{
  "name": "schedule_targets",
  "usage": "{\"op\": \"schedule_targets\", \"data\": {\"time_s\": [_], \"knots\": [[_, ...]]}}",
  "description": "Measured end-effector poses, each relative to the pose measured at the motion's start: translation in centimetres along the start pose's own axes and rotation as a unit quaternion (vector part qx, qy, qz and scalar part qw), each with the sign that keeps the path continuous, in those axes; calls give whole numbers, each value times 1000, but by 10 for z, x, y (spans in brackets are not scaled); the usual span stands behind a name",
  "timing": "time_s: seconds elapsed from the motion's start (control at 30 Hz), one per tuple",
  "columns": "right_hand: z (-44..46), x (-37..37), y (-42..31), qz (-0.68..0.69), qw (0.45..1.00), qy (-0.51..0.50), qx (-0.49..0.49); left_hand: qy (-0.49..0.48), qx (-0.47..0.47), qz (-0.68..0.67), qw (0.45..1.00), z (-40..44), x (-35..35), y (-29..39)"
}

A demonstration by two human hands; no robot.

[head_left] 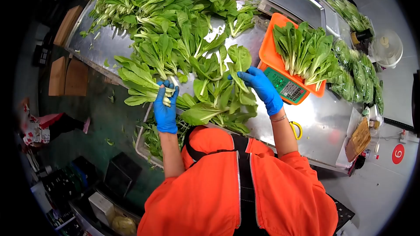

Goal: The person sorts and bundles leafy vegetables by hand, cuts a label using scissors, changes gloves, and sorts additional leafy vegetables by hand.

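Note:
Both hands wear blue gloves. My left hand (166, 109) is closed around the pale stems of a small bunch of leafy greens (138, 81), whose leaves point up and left. My right hand (261, 85) pinches a single leafy green (239, 59) with a broad leaf. Between the hands, loose leafy greens (205, 111) lie at the near edge of the metal table (321, 133). Right of my right hand, an orange scale (286, 86) with a lit green display carries an orange tray (267, 52) holding a bunch of greens (304, 52).
A large heap of greens (170, 0) covers the far left of the table. Bagged greens (361, 76) line the right side. Yellow-handled scissors (297, 130) lie near my right forearm. A crate of leaves (151, 142) stands below the near edge. Another person (37, 129) is at far left.

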State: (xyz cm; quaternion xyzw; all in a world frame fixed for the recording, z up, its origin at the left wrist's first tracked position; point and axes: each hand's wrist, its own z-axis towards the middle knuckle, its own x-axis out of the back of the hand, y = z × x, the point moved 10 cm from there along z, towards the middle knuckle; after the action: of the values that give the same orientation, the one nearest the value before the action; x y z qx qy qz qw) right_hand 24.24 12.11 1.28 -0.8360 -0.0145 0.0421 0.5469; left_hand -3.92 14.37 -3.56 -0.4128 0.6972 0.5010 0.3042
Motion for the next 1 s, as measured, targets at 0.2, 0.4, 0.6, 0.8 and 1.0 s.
{"op": "schedule_targets", "data": {"time_s": [0.2, 0.4, 0.6, 0.8, 1.0], "knots": [[19, 8, 8, -19, 994, 96, 56, -32, 10, 28, 999, -3, -15, -6], [22, 3, 3, 155, 981, 109, 37, 8, 53, 97, 994, -12, -23, -33], [23, -47, -32, 181, 979, 10, 89, -26, 153, 134, 979, -30, -55, -80], [21, -72, -45, 71, 986, -4, 149, -31, 187, 80, 979, -35, -57, -88], [12, -64, -34, -87, 984, 87, 130, 23, 83, 151, 985, -28, -51, -70]]}}
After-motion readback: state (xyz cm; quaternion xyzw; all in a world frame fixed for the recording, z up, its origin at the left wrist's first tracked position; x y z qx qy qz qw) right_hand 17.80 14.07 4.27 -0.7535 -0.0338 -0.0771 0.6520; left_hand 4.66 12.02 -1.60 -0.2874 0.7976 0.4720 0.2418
